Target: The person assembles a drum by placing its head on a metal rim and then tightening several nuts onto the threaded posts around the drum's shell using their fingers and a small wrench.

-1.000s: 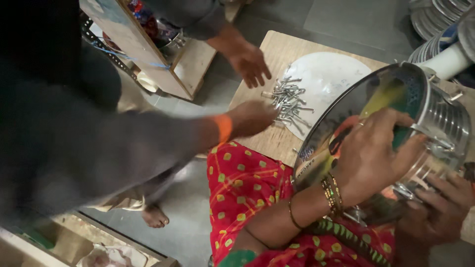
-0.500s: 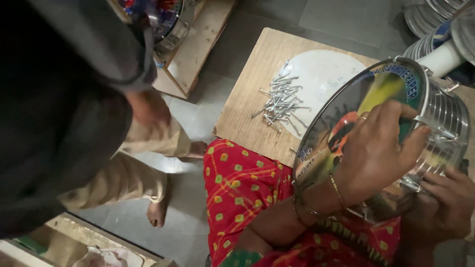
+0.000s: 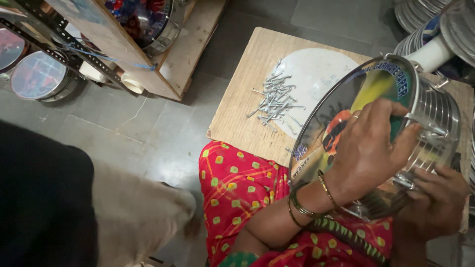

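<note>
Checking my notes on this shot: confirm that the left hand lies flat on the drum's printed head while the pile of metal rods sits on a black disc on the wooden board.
Not quite. In the head view the rods lie on a white disc, not a black one. The rest holds: the left hand rests on the drum's printed head, and the disc sits on the wooden board.

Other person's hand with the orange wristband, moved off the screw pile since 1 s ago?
Yes. It has left view: the screw pile on the wooden board lies uncovered; only a dark sleeve remains, lower left.
</note>
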